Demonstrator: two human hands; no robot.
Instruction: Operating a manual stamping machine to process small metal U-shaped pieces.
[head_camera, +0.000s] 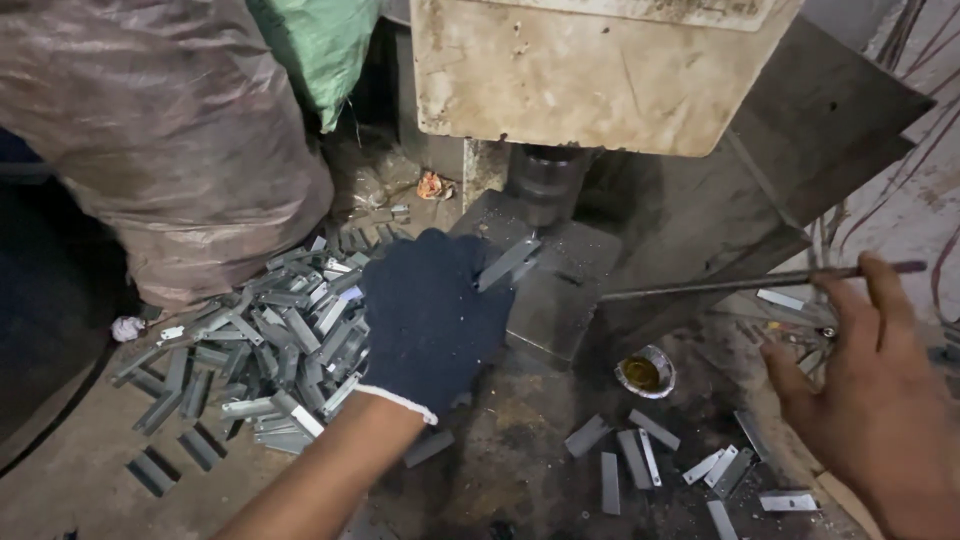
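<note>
Dozens of flat, grey metal strips (265, 345) lie heaped on the grimy counter (70, 470) left of the press block (550, 290), a loose stock within easy reach of the gloved left hand (432, 315). That hand, in a dark knitted glove with a pale cuff, pinches one metal strip (505, 263) at its near end and holds it slanted on the steel press block, directly beneath the round ram (545, 180), seemingly so the fingers stay back from the ram. Above the block hangs the machine's heavy head (590, 70), its cream paint chipped and stained

Right of the block, the bare right hand (870, 400) is spread loose, palm down, its fingers brushing a long thin metal rod (760, 282) that reaches back toward the block; whether it actually grips the rod I cannot tell. Just right of the block's front corner sits a small round tin (643, 372) of yellowish oil. A scatter of finished strips (650, 455) lies flat on the dark, oily surface in front of the block. Behind the heap, well left of the block, bulges a crinkled plastic sack (170, 130)
</note>
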